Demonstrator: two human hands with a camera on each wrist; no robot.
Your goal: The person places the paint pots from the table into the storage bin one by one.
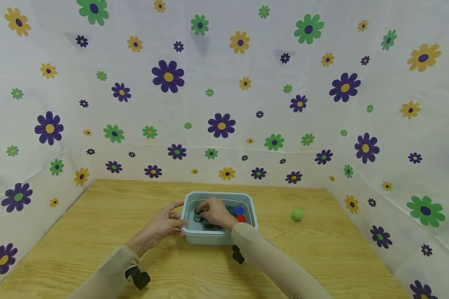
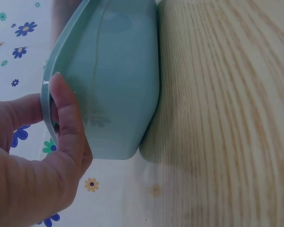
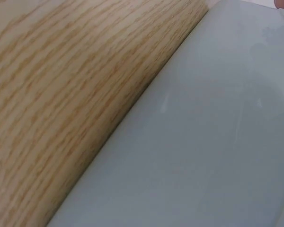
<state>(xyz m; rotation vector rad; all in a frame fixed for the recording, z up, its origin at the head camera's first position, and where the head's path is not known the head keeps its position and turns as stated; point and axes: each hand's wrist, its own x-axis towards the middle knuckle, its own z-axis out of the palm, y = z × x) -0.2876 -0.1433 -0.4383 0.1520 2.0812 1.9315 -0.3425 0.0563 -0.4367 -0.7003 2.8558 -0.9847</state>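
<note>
A pale blue-green plastic tub (image 1: 209, 239) stands on the wooden table. My left hand (image 1: 164, 224) grips its left end, thumb and fingers on either side of the rim, as the left wrist view also shows. Reaching down inside the tub, my right hand (image 1: 215, 211) pinches a small dark-lidded jar (image 1: 197, 216) near the left wall. Other small containers lie around it, among them a blue-topped one (image 1: 239, 211) and a red-topped one (image 1: 241, 218); my right hand and forearm hide part of them. The right wrist view is mostly filled by the tub's outer wall (image 3: 180, 151).
A small lime-green jar (image 1: 297, 214) stands on the table (image 1: 321, 257) to the right of the tub. White sheeting (image 1: 194, 104) printed with flowers rises behind the table and along both sides.
</note>
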